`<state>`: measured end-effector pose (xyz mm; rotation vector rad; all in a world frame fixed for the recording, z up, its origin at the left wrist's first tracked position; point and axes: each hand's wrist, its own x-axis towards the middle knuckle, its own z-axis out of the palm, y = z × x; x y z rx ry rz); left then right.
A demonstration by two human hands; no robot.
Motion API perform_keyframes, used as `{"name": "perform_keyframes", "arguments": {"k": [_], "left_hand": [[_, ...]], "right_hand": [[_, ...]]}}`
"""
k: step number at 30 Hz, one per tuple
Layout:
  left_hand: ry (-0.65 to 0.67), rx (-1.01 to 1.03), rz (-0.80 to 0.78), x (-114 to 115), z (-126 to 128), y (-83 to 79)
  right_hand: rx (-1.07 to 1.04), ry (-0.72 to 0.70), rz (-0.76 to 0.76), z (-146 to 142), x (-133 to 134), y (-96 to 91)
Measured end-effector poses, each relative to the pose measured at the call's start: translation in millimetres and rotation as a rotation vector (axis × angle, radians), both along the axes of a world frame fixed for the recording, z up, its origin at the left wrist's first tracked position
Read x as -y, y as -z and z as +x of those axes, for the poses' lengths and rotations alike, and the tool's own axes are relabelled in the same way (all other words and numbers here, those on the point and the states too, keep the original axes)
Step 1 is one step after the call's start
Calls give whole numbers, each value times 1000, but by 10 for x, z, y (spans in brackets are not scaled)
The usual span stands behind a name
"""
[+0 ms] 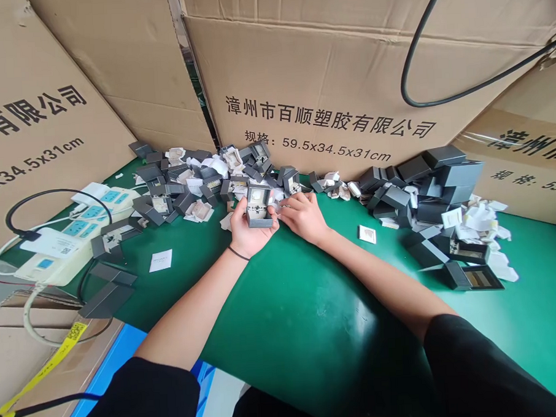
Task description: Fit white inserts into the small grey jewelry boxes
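My left hand holds a small dark grey box with its lid up, over the table's middle. A pale insert with small dark parts shows inside it. Fingers bent together, my right hand is right beside the box's right edge; what its fingertips pinch, if anything, is too small to make out. Just behind both hands lies a heap of similar dark boxes, many open, mixed with crumpled white paper inserts.
Stacked dark boxes and white paper scraps stand at the right on the green table. A white card and a small square packet lie apart. A power strip with cables is at the left. Large cartons wall the back.
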<state>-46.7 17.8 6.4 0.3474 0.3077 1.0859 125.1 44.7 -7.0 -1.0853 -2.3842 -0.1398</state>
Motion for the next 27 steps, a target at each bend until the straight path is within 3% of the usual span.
{"name": "perform_keyframes", "arguments": {"k": [5,11,15,19,22,25,27], "left_hand": [[44,11,-20,78,89,12],[282,-43,-1,230,305,34],[238,-89,8,267,459,64],[182,-118,-55,169,697,71],[154,-174,-99,4,977,95],[163,-244,-59,-178,1248,140],[193,-269,-2,-269,1352,166]], "right_hand": [[-516,121,-299,222,48,-157],[-454,100,-289,565,284,-88],[-555,51,-401,763,455,-30],[-768,53,-420,896,483,-1],[-1004,129,-528,936,413,24],[-1280,237,-643,953,328,72],[-1356,291,-615,964,281,116]]}}
